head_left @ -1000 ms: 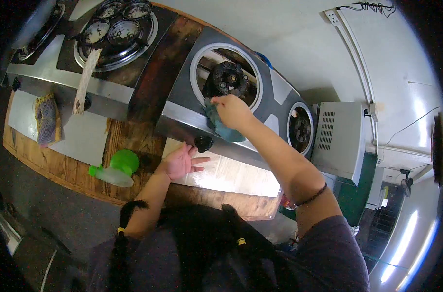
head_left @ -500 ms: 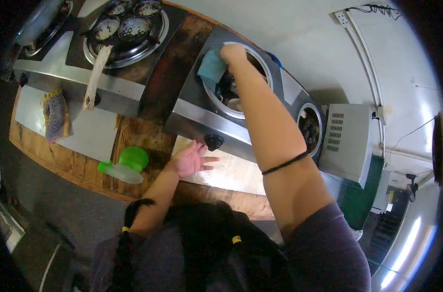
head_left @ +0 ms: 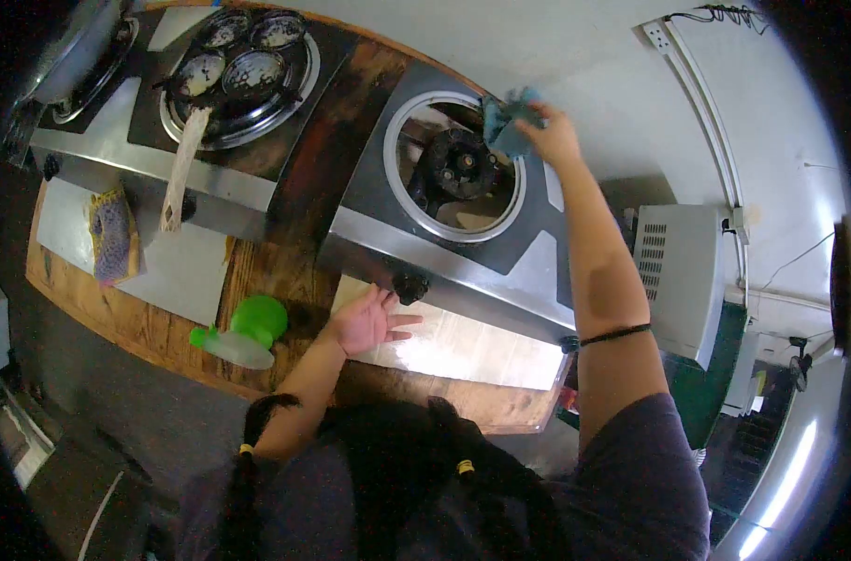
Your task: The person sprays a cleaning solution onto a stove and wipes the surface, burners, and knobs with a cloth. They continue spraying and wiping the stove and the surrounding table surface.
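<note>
My right hand [head_left: 554,137] is closed on a crumpled blue-green cloth [head_left: 510,123] at the back right of a gas stove's ring. The cloth covers part of the silver ring [head_left: 395,192]. Inside the ring, a dark burner [head_left: 458,164] shows. The stove [head_left: 416,252] has a dark top and a steel front with a black knob [head_left: 411,286]. Just left of that knob, my left hand [head_left: 365,323] rests palm up near the table's front, fingers spread, holding nothing.
A second stove [head_left: 192,173] at the left bears a blackened pan with round moulds [head_left: 254,73] and a pale strip [head_left: 184,173] hanging over its front. Below lie a yellow-purple cloth [head_left: 113,236] and a green-capped spray bottle [head_left: 238,348]. A grey vented box [head_left: 673,280] stands right.
My right hand has carried the cloth from the ring's left side across to its back right, so the burner shows more. My left hand stays nearly still.
</note>
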Demonstrator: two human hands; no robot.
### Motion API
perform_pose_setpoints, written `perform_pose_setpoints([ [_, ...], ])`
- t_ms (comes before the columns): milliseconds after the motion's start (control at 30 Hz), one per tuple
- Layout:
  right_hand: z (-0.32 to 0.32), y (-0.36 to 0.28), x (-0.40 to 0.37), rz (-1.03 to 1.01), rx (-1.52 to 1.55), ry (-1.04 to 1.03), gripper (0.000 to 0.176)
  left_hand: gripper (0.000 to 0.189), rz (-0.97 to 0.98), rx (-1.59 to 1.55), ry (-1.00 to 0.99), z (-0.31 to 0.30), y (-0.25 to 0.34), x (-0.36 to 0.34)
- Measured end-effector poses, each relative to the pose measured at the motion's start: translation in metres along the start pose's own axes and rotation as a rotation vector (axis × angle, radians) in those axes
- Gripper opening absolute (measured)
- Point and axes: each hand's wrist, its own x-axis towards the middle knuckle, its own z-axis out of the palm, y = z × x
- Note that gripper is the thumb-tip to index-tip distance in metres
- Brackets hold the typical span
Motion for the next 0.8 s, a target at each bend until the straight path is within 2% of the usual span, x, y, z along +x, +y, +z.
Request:
perform_pose_setpoints([
  [67, 0.02, -0.002, -0.02, -0.133, -0.21, -0.038, 0.047, 0.049, -0.01, -0.017, 0.017, -0.007, -0.002, 0.0],
  [167, 0.027, -0.021, -0.022, -0.073, -0.158, -0.015, 0.04, 0.049, -0.012, -0.046, 0.001, -0.011, -0.003, 0.001],
  [267, 0.033, -0.033, -0.004, -0.03, -0.25, -0.075, 0.028, 0.05, 0.003, -0.038, -0.02, -0.005, -0.002, 0.0],
  [367, 0.045, -0.041, 0.016, -0.022, -0.309, -0.094, 0.027, 0.049, -0.005, -0.045, -0.015, -0.004, -0.001, -0.001],
  [467, 0.05, -0.057, 0.027, -0.073, -0.318, -0.118, 0.019, 0.047, -0.019, -0.091, -0.05, -0.012, -0.002, -0.001],
  [667, 0.074, -0.099, 0.033, -0.163, -0.267, -0.042, 0.017, 0.047, -0.02, -0.089, -0.1, -0.008, 0.001, -0.002],
  [800, 0.09, -0.141, 0.012, -0.278, -0.105, 0.011, 0.013, 0.048, -0.025, -0.065, -0.098, -0.007, 0.001, 0.0],
])
